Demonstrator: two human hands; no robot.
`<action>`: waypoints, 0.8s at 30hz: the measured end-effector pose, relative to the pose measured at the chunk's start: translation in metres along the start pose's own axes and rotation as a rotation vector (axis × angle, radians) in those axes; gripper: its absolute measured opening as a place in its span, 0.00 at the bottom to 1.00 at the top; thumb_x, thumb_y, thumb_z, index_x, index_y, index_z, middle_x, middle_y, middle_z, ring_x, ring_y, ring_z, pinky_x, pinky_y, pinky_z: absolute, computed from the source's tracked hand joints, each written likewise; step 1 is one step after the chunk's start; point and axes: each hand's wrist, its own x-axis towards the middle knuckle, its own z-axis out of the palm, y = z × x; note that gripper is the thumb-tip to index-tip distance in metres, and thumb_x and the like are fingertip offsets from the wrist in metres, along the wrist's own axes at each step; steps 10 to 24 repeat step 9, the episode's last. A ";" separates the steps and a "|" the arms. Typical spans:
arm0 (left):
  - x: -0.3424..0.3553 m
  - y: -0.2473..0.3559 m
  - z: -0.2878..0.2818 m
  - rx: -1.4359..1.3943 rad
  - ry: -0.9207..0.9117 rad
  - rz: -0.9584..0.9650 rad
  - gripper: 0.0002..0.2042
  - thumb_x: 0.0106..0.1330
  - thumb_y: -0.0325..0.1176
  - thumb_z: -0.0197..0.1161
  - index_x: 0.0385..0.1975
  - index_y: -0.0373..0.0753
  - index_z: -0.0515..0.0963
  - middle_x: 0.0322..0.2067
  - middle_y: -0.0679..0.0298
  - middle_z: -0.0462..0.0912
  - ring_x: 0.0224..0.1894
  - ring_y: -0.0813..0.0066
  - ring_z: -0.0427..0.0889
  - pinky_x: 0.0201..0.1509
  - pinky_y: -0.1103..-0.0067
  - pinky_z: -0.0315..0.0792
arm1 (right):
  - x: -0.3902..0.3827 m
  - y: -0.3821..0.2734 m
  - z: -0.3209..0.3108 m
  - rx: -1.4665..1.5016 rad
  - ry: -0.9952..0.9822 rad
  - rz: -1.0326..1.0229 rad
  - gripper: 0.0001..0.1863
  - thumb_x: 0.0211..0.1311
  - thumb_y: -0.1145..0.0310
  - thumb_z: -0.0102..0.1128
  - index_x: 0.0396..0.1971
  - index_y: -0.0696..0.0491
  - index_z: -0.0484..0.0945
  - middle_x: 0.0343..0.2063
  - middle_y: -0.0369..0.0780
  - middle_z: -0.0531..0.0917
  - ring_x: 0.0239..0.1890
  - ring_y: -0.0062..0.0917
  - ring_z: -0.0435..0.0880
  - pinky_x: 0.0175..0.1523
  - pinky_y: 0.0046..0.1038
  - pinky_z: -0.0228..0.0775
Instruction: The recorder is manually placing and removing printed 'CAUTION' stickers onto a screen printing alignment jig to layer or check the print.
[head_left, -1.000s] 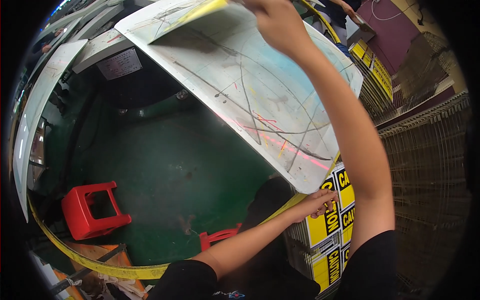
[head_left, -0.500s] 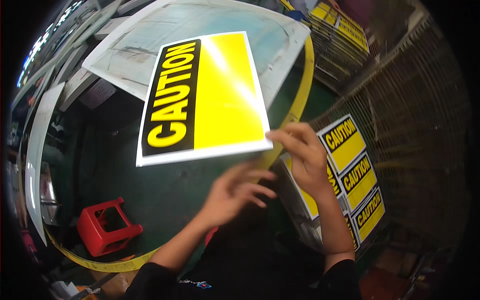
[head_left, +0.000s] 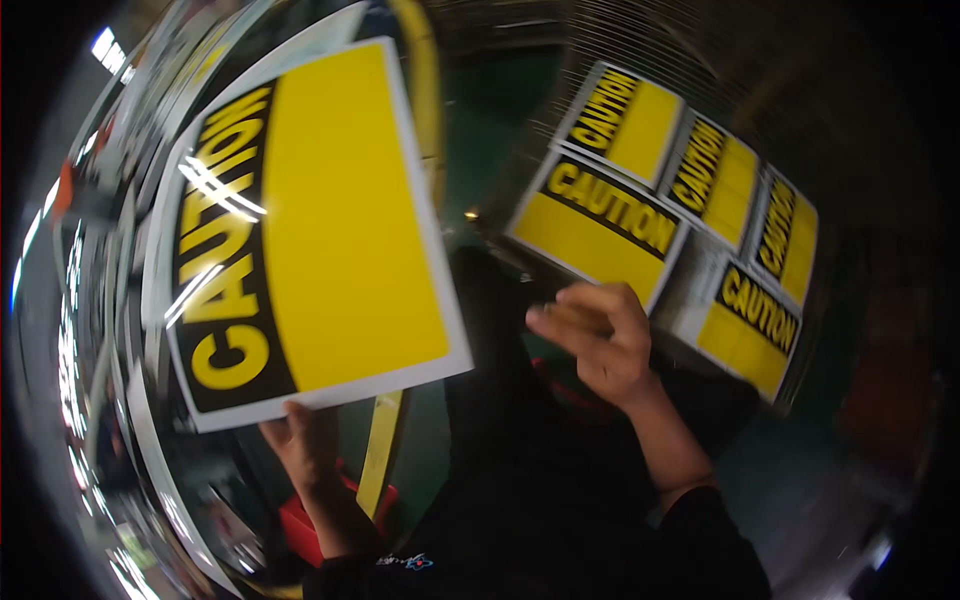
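A large yellow sign (head_left: 350, 220) with a white border and a black lettered band tilts up in front of me, on the left. My left hand (head_left: 303, 445) grips its lower edge, thumb on the front face; the other fingers are hidden behind the sign. My right hand (head_left: 605, 345) hovers off to the right of the sign, apart from it. Its fingers are loosely bent and parted, holding nothing. Just beyond that hand lie several piles of similar yellow and black signs (head_left: 605, 240), set side by side at differing angles.
Behind the held sign, part of a pale tabletop (head_left: 335, 30) shows. A red stool (head_left: 298, 530) stands low on the left, partly covered by my arm. A yellow strip (head_left: 380, 450) runs along the green floor. Ribbed, stacked material (head_left: 700, 50) rises behind the sign piles.
The sign has come nearer and moved left. My left hand has taken hold of its lower edge, while my right hand has let go of its corner. The view has turned toward the piles.
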 end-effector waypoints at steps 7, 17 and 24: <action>0.027 -0.033 0.131 -0.061 -0.464 -0.002 0.19 0.75 0.36 0.52 0.61 0.35 0.61 0.50 0.58 0.76 0.45 0.69 0.78 0.47 0.70 0.76 | -0.173 0.115 -0.062 -0.151 0.061 0.751 0.22 0.59 0.85 0.55 0.50 0.46 0.83 0.38 0.42 0.76 0.37 0.29 0.80 0.40 0.26 0.72; 0.040 -0.074 0.174 -0.016 -0.367 -0.112 0.21 0.74 0.38 0.54 0.62 0.37 0.60 0.49 0.57 0.76 0.44 0.69 0.79 0.46 0.68 0.76 | -0.216 0.138 -0.069 -0.043 -0.192 0.930 0.20 0.62 0.79 0.56 0.53 0.45 0.81 0.43 0.46 0.78 0.44 0.32 0.82 0.49 0.34 0.72; 0.040 -0.074 0.174 -0.016 -0.367 -0.112 0.21 0.74 0.38 0.54 0.62 0.37 0.60 0.49 0.57 0.76 0.44 0.69 0.79 0.46 0.68 0.76 | -0.216 0.138 -0.069 -0.043 -0.192 0.930 0.20 0.62 0.79 0.56 0.53 0.45 0.81 0.43 0.46 0.78 0.44 0.32 0.82 0.49 0.34 0.72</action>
